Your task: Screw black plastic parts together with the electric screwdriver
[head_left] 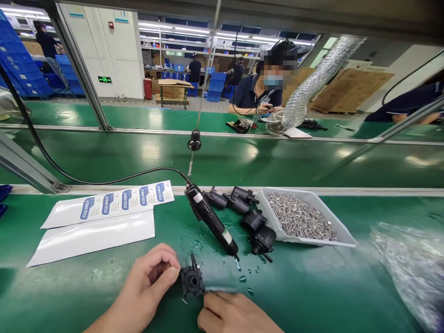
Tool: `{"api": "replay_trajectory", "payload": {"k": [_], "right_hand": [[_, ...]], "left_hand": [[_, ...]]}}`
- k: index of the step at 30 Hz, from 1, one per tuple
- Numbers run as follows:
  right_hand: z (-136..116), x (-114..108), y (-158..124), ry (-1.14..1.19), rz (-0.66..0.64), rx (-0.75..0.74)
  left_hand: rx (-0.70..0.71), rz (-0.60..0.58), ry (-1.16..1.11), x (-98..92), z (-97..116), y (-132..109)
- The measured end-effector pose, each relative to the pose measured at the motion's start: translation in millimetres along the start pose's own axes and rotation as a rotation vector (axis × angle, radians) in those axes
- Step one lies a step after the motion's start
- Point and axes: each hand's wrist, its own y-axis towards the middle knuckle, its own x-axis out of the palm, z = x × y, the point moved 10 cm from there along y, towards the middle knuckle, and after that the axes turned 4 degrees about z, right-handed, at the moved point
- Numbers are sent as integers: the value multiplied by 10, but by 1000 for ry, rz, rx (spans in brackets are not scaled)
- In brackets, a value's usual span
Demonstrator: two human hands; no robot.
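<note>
A small black plastic part [192, 279] with a round socket rests on the green bench near the front edge. My left hand [150, 282] pinches its left side with thumb and fingers closed. My right hand [233, 314] lies curled at the part's lower right, fingers pressed against its edge. Just behind, a black electric screwdriver [211, 221] lies on the bench, hanging by its cable, tip pointing toward the part.
Several more black parts [244, 210] lie beside a grey tray of screws [301, 216]. Label sheets [104, 217] lie at left, a clear plastic bag [412, 268] at right. A person across the conveyor [263, 92] works beside a foil duct.
</note>
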Motion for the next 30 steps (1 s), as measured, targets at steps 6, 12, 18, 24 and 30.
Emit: {"api": "replay_trajectory", "payload": {"k": [6,12,18,24,30], "right_hand": [[-40,-83,38,34,-79,51],[36,-442,90,397,-107,145],[652,-421,92,1112,150,624],[730,-183,160,1332,100,659],[684,-160,174,1336,82,646]], "left_hand": [[62,-3,127,52,125,15],[147,12,247,83,209,-10],[97,5,248,107,171,29],[246,67,440,-11,385,-135],[357,-274,875,350,247,-471]]}}
